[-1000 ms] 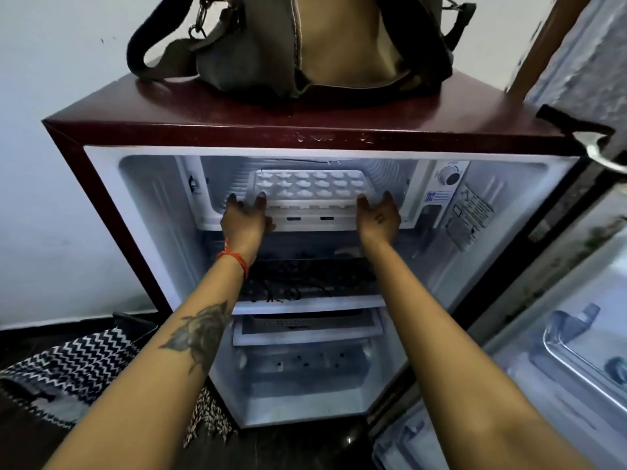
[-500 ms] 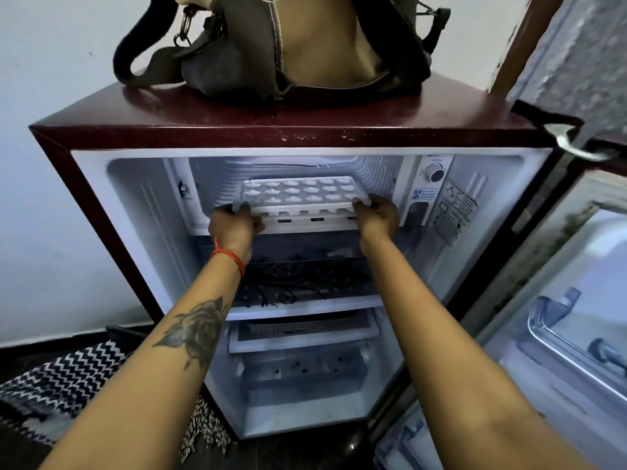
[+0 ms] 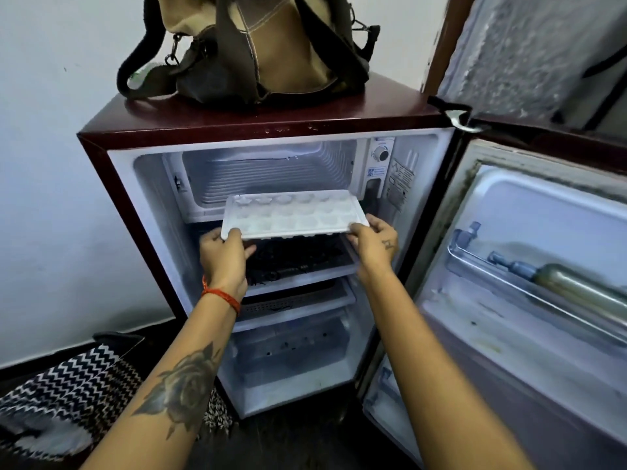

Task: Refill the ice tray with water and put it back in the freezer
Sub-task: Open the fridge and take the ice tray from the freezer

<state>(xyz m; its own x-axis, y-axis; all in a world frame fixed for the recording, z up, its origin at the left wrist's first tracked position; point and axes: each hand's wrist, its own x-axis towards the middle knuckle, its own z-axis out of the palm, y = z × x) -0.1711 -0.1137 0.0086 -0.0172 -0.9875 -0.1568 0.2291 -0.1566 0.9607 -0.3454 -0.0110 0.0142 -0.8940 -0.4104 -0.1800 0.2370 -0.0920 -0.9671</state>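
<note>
The left hand (image 3: 222,252) grips the white ice tray (image 3: 293,214) by its nine o'clock corner and the right hand (image 3: 373,240) pinches its three o'clock corner, holding it level just in front of the open freezer compartment (image 3: 268,174), at twelve o'clock above the fridge shelves.
</note>
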